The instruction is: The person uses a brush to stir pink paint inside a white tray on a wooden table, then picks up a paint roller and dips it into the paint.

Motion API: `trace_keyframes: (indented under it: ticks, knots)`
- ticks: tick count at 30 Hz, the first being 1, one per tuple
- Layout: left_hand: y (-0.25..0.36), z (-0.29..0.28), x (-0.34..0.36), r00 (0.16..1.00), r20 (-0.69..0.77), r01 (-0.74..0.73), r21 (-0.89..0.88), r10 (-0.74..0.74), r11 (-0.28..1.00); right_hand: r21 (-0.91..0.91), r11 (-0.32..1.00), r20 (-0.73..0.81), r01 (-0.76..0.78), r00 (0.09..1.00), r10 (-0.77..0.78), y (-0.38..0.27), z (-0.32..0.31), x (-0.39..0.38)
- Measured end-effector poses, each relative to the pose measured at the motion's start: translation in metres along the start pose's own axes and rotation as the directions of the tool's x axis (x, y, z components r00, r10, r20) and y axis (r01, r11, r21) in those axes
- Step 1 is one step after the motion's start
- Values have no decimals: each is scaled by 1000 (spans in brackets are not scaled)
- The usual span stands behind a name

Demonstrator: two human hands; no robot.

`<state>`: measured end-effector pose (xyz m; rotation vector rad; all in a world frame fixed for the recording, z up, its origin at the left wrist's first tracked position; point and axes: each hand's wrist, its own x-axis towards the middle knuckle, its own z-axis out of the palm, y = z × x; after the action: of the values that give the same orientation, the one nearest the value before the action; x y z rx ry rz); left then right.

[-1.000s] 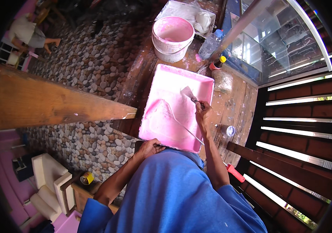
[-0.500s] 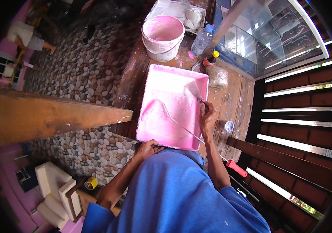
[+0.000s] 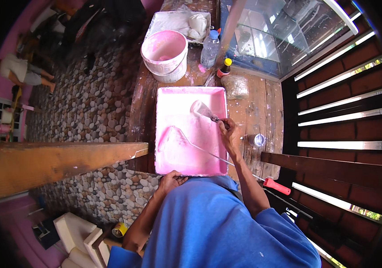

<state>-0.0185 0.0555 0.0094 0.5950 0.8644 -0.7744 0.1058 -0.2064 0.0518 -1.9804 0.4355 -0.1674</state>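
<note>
My right hand (image 3: 229, 132) grips the dark handle of a putty knife (image 3: 203, 110), its broad, paint-smeared blade over the pale paint in a pink-coated paint tray (image 3: 223, 156). The tray lies on the wooden table right in front of me. At its near left edge, my left hand (image 3: 172, 181) holds the rim with curled fingers. A paint roller (image 3: 173, 137), coated pink, rests inside the tray; its wire frame crosses the right rim and ends in a red handle (image 3: 276, 186) outside.
Beyond the tray stand a paint-stained bucket (image 3: 164, 56), a plastic bottle (image 3: 210, 50) and a small yellow-capped bottle (image 3: 224, 68). A glass cabinet (image 3: 262, 40) is far right; a small round container (image 3: 258, 140) sits right of the tray. A wooden beam (image 3: 66, 165) juts from the left. Another person (image 3: 19, 69) is far left.
The putty knife has moved left across the tray, and its blade now points more to the left. My view has shifted; my left hand stays at the tray's edge.
</note>
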Motion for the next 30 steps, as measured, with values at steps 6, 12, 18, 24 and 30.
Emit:
trace_keyframes:
  ticks: [6, 12, 18, 24, 30]
  knots:
    - [1, 2, -2, 1000, -6, 16, 4, -16, 1000, -277, 934, -203, 227, 936, -288, 9, 6, 3]
    - [2, -1, 1, 999, -5, 34, 23, -34, 999, -195, 978, -209, 80, 970, -121, -3, 4, -1]
    - [0, -9, 6, 1000, 9, 21, 0, -21, 1000, 36, 999, -45, 20, 999, -19, -3, 5, 4]
    - [1, -8, 6, 1000, 2, 28, 4, -29, 1000, -226, 974, -132, -10, 991, -20, -7, 4, 4]
    - [1, -9, 5, 1000, 13, 24, 15, -24, 1000, -127, 987, -192, 97, 974, -120, -3, -2, 7]
